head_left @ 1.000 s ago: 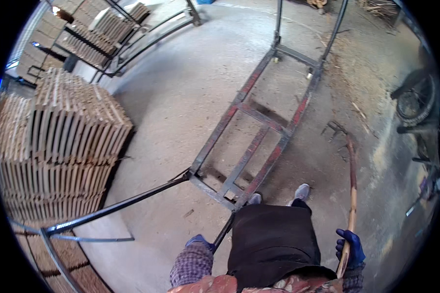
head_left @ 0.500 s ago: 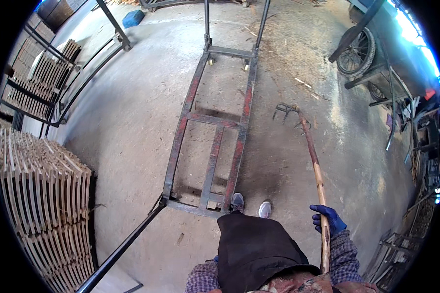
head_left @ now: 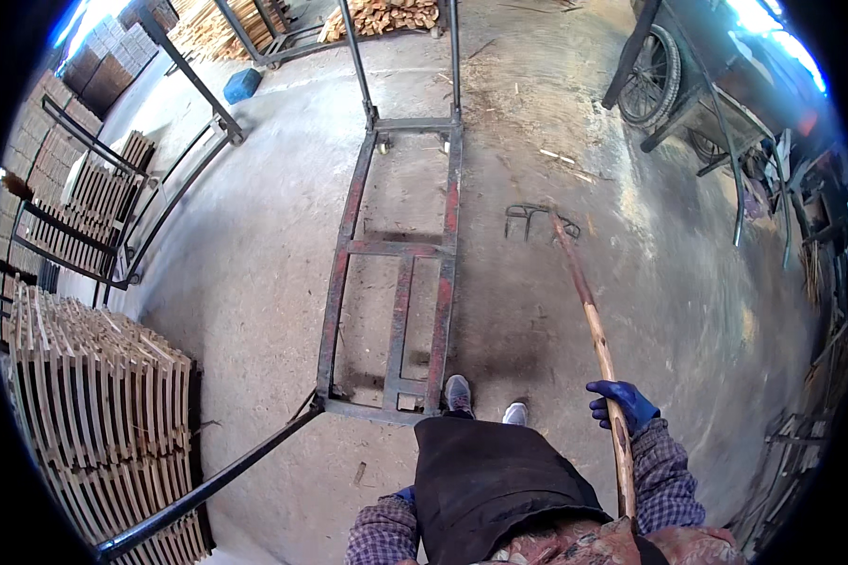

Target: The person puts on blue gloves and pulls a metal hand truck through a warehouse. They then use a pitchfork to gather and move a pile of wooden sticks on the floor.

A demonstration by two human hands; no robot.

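1. Drawn nearer the left shoe [head_left: 458,394] than a second earlier was the right shoe [head_left: 515,413]; the left hand [head_left: 406,493], then seen at a dark bar by the cart frame [head_left: 396,249], was now mostly hidden.
2. Only a blue-gloved sliver of that hand showed beside the black apron [head_left: 504,480], so whether it was clenched or released could not be told.
3. Blue-gloved too, the right hand [head_left: 625,405] had its fingers curled round the handle of the rake [head_left: 595,325], which slanted forward, tines right of the cart frame.
4. Wooden boards [head_left: 104,395] stood stacked at far left; beyond them a metal rack [head_left: 190,75] bore slatted wood [head_left: 113,169]. Floor showed through the red-and-black cart frame.
5. Pale floor [head_left: 254,282] carried scattered wood chips. Past it were a blue object [head_left: 242,86], piled timber [head_left: 382,17] and, upper right, a spoked wheel [head_left: 652,80].
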